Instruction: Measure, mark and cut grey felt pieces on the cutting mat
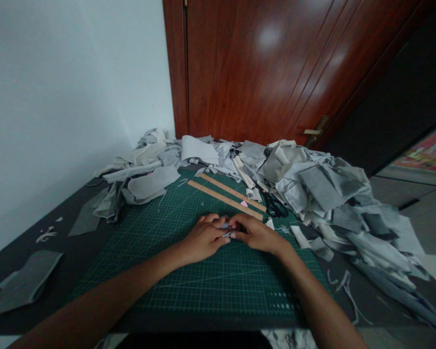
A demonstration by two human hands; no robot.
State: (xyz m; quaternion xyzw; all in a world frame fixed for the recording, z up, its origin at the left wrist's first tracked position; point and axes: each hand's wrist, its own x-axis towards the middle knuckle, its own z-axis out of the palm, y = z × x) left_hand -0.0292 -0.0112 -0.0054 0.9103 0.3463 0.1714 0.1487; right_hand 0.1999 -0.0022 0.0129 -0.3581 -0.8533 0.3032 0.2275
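Note:
Over the middle of a green cutting mat [218,286], my two hands meet around a small piece of grey fabric [226,234]. My left hand [205,237] lies over its left side, fingers bent and thumb pressed to the near edge. From the right, my right hand [252,232] pinches the same piece between thumb and fingers. Most of the fabric is hidden by the fingers. Just beyond the hands lie two wooden rulers [221,198], side by side and slanting, with a small pink piece [243,203] between them. Black-handled scissors [275,205] rest beyond my right hand.
A large heap of grey and white fabric scraps [312,184] runs along the back and right of the dark table [105,261]. More cloth [148,186] is piled at the left. A folded grey piece [29,278] lies front left. Behind stands a wooden door [247,72].

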